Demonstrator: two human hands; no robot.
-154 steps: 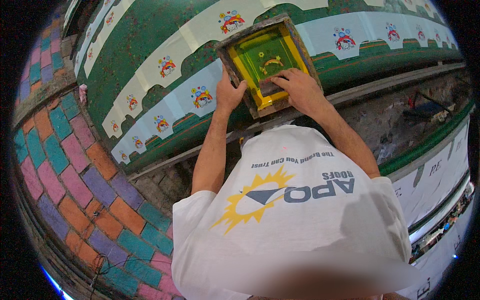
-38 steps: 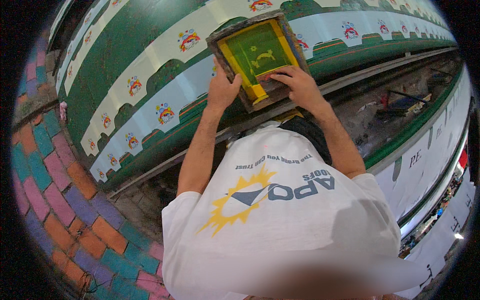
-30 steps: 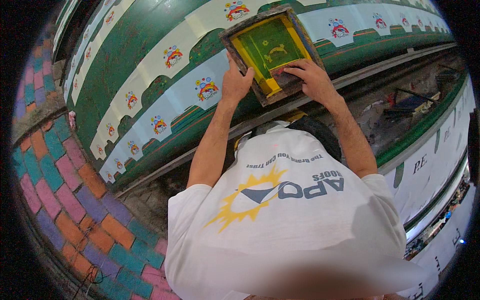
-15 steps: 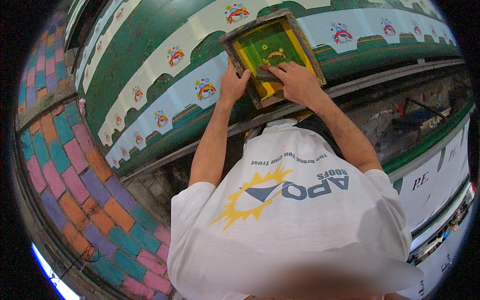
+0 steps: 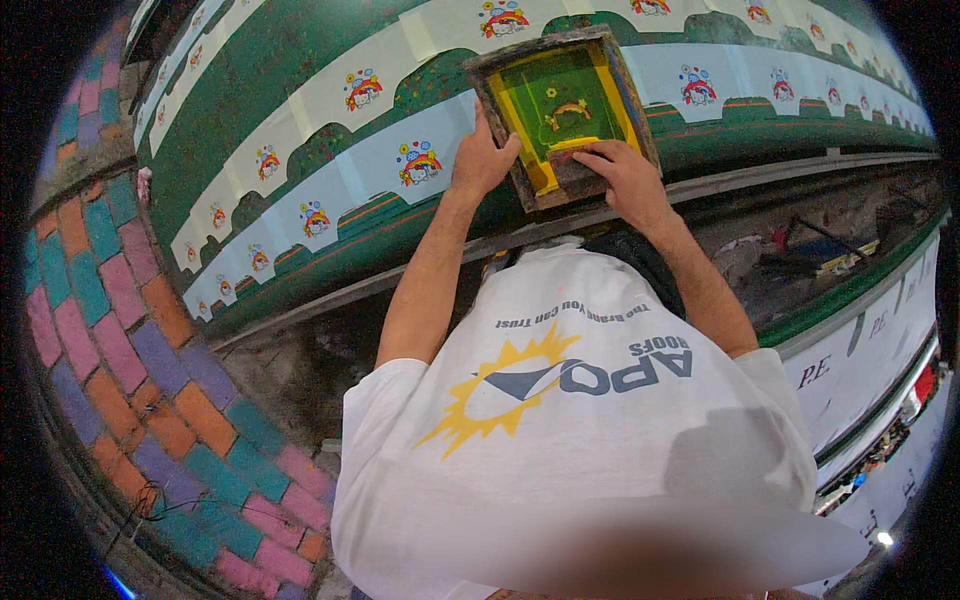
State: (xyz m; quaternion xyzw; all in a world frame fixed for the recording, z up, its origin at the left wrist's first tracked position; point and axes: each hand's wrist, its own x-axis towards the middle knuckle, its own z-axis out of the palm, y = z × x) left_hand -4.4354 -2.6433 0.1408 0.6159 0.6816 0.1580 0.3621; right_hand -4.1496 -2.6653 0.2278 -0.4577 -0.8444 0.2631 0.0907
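A wooden-framed printing screen (image 5: 630, 95) with yellow-green mesh lies across light blue cut pieces (image 5: 360, 190) on a green table. A rainbow design shows through the mesh. My left hand (image 5: 482, 165) is closed on the frame's left side, its thumb over the near part of the rim and its fingers partly hidden. In my right hand (image 5: 635, 185) is a dark squeegee (image 5: 573, 180), pressed to the mesh near the end closest to me. The print under the screen is hidden.
Rows of cut pieces, printed with small coloured pictures, stretch along the green table (image 5: 420, 85) to both sides. A ledge (image 5: 740, 175) runs along its near edge. Painted bricks (image 5: 150, 340) pave the floor at left. White printed sheets (image 5: 870, 350) hang over a green edge at right.
My right hand has drawn the squeegee toward me, down to the near end of the mesh, uncovering more of the rainbow design. The left hand keeps its hold on the frame.
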